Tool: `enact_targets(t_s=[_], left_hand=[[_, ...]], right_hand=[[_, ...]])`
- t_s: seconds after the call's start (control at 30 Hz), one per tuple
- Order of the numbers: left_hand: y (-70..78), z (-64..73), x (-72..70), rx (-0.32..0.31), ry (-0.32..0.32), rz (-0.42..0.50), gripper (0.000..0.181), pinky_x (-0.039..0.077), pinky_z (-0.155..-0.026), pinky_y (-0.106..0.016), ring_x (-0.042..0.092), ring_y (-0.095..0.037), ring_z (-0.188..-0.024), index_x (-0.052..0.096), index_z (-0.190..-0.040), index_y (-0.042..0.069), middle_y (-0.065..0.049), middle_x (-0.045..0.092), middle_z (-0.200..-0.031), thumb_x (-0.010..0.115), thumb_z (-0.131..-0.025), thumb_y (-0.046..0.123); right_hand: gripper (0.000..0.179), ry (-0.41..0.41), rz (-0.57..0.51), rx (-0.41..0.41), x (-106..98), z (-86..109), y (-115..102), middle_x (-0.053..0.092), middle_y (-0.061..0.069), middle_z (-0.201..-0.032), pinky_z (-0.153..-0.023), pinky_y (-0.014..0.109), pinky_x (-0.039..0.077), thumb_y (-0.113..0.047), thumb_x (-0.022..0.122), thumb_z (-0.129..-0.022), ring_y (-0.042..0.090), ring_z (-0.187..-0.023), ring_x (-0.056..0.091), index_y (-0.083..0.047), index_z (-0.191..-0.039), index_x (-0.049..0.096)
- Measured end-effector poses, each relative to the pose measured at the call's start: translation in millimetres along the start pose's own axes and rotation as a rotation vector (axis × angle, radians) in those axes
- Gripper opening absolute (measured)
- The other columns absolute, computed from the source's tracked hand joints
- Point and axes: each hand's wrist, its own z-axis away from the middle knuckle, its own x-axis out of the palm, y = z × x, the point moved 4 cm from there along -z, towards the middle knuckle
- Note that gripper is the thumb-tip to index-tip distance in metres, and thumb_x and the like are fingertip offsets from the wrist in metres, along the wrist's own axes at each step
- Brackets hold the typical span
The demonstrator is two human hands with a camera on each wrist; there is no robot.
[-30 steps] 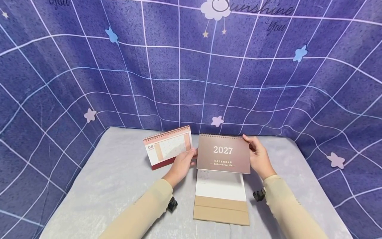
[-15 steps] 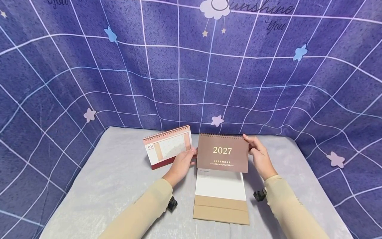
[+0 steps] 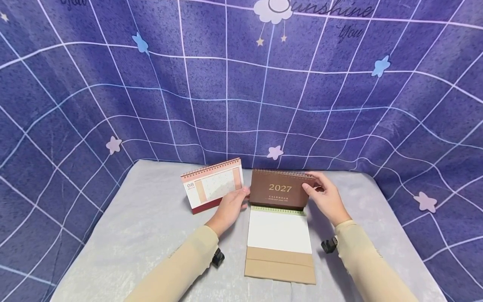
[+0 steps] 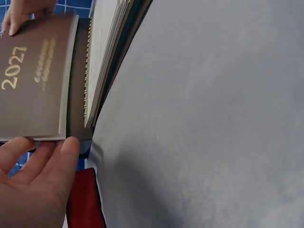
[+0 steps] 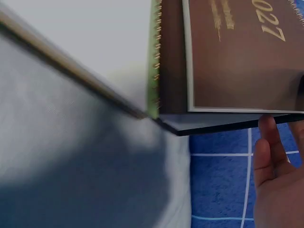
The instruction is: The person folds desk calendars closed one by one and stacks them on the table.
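Observation:
A brown desk calendar (image 3: 280, 188) with gold 2027 lettering leans back at the table's middle. My left hand (image 3: 230, 207) holds its left edge; in the left wrist view the fingertips (image 4: 70, 145) lie right at that edge. At the upper right corner my right hand (image 3: 329, 199) pinches the calendar, thumb in front and fingers partly hidden behind. Below the cover, a spiral-bound white pad (image 3: 278, 230) with a green top strip lies over a tan cardboard flap (image 3: 279, 265). In the right wrist view, the cover (image 5: 237, 71) stands slightly apart from the dark backing.
A second desk calendar (image 3: 215, 184), white and pink with a dark red base and 08 on its page, stands just left of my left hand. The grey-covered table (image 3: 132, 247) ends at a blue grid-patterned curtain (image 3: 241, 113).
The brown cover has swung back and its lower edge moved away from me, exposing the pad's green spiral strip. My right thumb has come onto the cover's front. The left hand stays put.

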Motion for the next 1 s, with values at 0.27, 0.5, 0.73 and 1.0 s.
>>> enact_targets(t_s=[0.27,0.5,0.73,1.0], left_hand=[[-4.5,1.3,0.2,-0.055,0.027,-0.076,0.061,0.065,-0.122,-0.050,0.081,-0.034,-0.137,0.072,-0.157,-0.002,-0.020,0.081,-0.151,0.052,-0.126,0.048],[-3.3,-1.9,-1.7,0.026,0.034,-0.226,0.045,0.058,-0.131,-0.057,0.073,-0.037,-0.152,0.077,-0.154,0.002,-0.014,0.080,-0.157,0.067,-0.121,0.032],[-4.9,-4.9,-0.1,0.079,0.040,-0.298,0.038,0.068,-0.116,-0.054,0.083,-0.034,-0.134,0.079,-0.147,-0.002,-0.018,0.086,-0.142,0.071,-0.117,0.020],[-39.7,-27.2,0.7,0.146,0.063,-0.338,0.038,0.071,-0.108,-0.038,0.085,-0.021,-0.125,0.085,-0.142,0.005,-0.010,0.089,-0.135,0.076,-0.113,0.029]], right_hand=[[0.037,-0.023,0.067,0.040,3.0,-1.2,8.1,0.077,-0.006,-0.111,-0.092,0.015,0.054,-0.017,0.083,-0.112,-0.003,-0.098,0.065,-0.007,-0.147,0.075],[0.034,-0.062,0.138,0.064,6.2,-4.2,16.6,0.079,0.015,-0.115,-0.091,0.019,0.056,-0.021,0.084,-0.112,-0.001,-0.099,0.066,-0.007,-0.141,0.074],[0.037,-0.101,0.177,0.074,7.4,-4.8,21.7,0.080,0.019,-0.117,-0.092,0.019,0.057,-0.019,0.084,-0.112,0.007,-0.104,0.068,-0.006,-0.143,0.071],[0.038,-0.118,0.184,0.088,6.9,-2.9,17.5,0.080,0.019,-0.116,-0.084,0.022,0.058,-0.019,0.084,-0.112,0.011,-0.094,0.071,-0.006,-0.144,0.070]])
